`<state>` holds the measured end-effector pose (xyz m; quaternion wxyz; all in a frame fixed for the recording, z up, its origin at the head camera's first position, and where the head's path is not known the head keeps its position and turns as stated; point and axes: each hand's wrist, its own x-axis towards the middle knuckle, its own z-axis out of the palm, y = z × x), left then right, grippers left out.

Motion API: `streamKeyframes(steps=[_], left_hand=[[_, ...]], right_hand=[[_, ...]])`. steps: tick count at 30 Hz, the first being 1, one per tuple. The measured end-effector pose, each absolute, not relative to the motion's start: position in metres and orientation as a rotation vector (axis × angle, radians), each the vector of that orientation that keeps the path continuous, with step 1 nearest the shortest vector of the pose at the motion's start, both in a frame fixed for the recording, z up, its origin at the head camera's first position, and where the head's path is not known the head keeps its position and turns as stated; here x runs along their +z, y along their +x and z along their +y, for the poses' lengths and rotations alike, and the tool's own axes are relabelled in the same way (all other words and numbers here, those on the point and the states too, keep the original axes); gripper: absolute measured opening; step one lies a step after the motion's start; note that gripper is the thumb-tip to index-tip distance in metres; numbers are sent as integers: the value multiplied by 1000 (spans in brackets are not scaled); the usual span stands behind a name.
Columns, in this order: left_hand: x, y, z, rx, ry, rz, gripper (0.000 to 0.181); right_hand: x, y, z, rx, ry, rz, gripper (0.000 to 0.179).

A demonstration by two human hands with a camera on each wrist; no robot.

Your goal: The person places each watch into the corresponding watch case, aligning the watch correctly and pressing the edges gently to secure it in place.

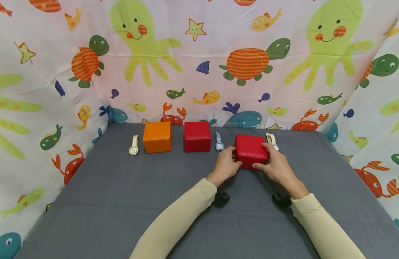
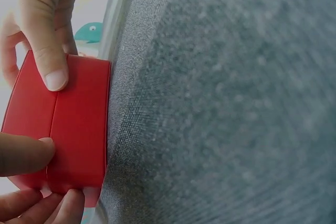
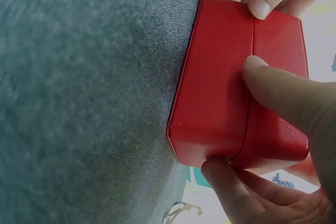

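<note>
Red box (image 1: 249, 145), lidded and down, sits right of centre near the far edge of the grey cloth (image 1: 121, 216), between the silver watch (image 1: 219, 142) and the cream watch (image 1: 272, 141). Base looks seated on the cloth. To work the lid cleanly, I'd hold the lower half steady and put even thumb pressure at the seam (image 3: 253, 35); one-sided push would likely twist the box. Mind the watches: both are near the hands, easy to nudge.

Pose: left hand (image 1: 226, 163) grips the left side, fingers curled round it, left thumb (image 2: 31, 153) on the front by the seam. Right hand (image 1: 278, 167) mirrors it: fingers bent on the right side, right thumb (image 3: 278, 85) on the front seam. Forearms angle inward from the near side, wrists low. Grip force: can't tell.
</note>
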<state>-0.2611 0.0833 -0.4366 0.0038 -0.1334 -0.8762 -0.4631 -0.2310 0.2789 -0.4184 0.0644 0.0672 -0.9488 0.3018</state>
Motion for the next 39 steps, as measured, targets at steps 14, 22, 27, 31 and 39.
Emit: streamKeyframes(steps=[14,22,27,31,39], left_hand=[[-439,-265,84,-1424,-369,-2738,56],[-436,-263,85,-1402,-356,-2733,53],[-437,-263,87,-1439,-333,-2709,52],[-440,-265,88,-1477,-316,-2699,51],[-444,-268,85,-1600,-243,-2690,45]], right_hand=[[-421,-235,280,871,275,-2831,85],[-424,-234,279,827,301,-2760,82],[-427,-232,280,838,328,-2694,76],[-429,-232,281,842,357,-2668,71],[-425,-232,281,754,414,-2713,75]])
